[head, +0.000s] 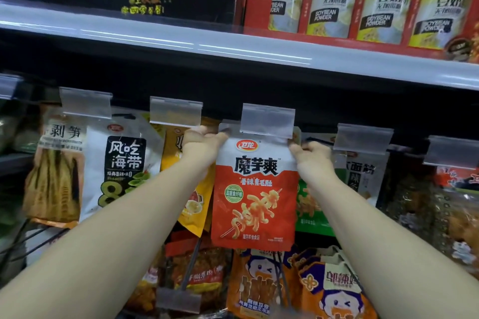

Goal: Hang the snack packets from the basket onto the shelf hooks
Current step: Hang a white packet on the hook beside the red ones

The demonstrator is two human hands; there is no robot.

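Note:
A red and white snack packet (pixel 255 189) hangs upright in the middle of the view, its top edge tucked behind a clear plastic label holder (pixel 267 120) at the front of a shelf hook. My left hand (pixel 201 146) pinches the packet's top left corner. My right hand (pixel 309 155) pinches its top right corner. The hook's wire is hidden behind the holder, so I cannot tell whether the packet's hole is on it. The basket is out of view.
Other packets hang on neighbouring hooks: a white seaweed one (pixel 121 160) to the left, a yellow one (pixel 193 194) behind my left arm, a green one (pixel 312 204) to the right. Orange packets (pixel 261 285) hang below. A shelf edge (pixel 233 52) with soybean powder boxes (pixel 331 0) runs above.

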